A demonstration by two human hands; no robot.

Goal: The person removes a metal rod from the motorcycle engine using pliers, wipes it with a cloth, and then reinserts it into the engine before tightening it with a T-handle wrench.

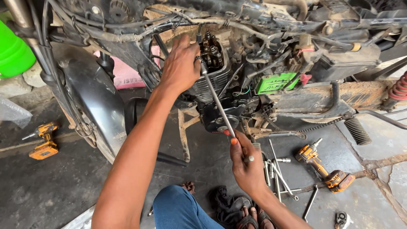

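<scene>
Motorcycle (263,63) fills the top of my view, stripped down, its frame and cables caked in dirt, black front mudguard (91,101) at the left and a red rear spring (398,89) at the far right. The engine (216,85) sits in the middle with its finned cylinder and the open top of the head showing.

My left arm stretches up and forward from the lower left, nearly straight, and my left hand (181,65) rests against the top of the engine, fingers curled and closed around the upper end of a long steel T-handle wrench (218,104). The wrench runs as a slanted shaft from the engine head down to the right. My right arm comes in from the bottom right, bent at the wrist, and my right hand (245,163) has its grip clamped on the lower end of the wrench, thumb pressed along the shaft.

My knee in blue trousers (178,208) is at the bottom centre, with sandalled feet beside it.

On the concrete floor (55,186), a yellow cordless drill (42,142) lies well to the left, another cordless drill (324,167) lies to the right, and between that one and my right hand lie loose steel socket wrenches (277,169). A green battery (275,82) sits in the frame right of the engine.
</scene>
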